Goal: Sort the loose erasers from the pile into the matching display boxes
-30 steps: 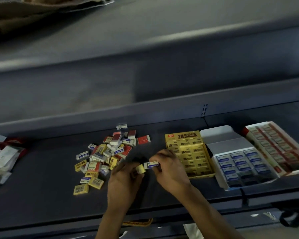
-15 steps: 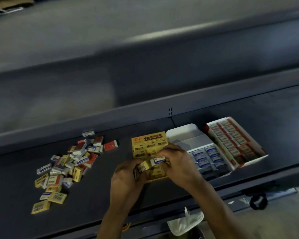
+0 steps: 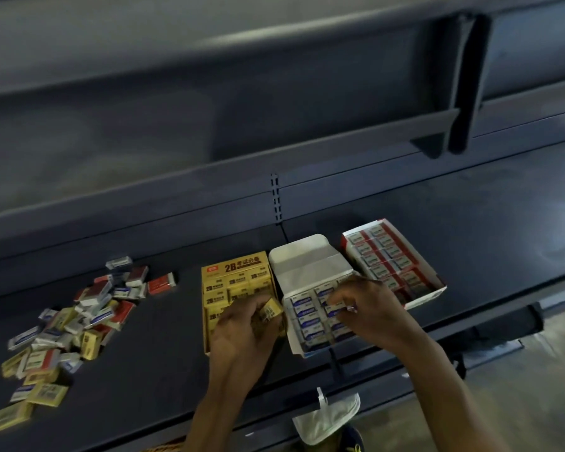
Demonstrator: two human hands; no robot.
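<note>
Your left hand (image 3: 242, 334) hovers over the near half of the yellow display box (image 3: 238, 265), fingers curled, pinching a small yellow eraser (image 3: 272, 308) at its fingertips. The eraser is tilted, its barcoded face up, just above the box's right wall. Your right hand (image 3: 372, 311) is over the white display box (image 3: 307, 259) next door, fingers bent around a blue-and-white eraser (image 3: 336, 309) held just above the packed rows; whether it already touches them cannot be told.

The three boxes are open cardboard trays standing side by side toward the right of the dark, matte shelf (image 3: 144, 370), near its front edge. The yellow one has a printed header panel at the back, the white one a plain flap folded upward, and the red-and-white box (image 3: 429, 296) lies at the right, filled with paper-sleeved blocks in neat rows.

The loose pile (image 3: 79, 318) spreads over the shelf's left part, well apart from both hands: small rectangular erasers in yellow, red and blue-white sleeves, jumbled and overlapping. One red eraser (image 3: 161, 283) lies alone between the pile and the yellow box.
</note>
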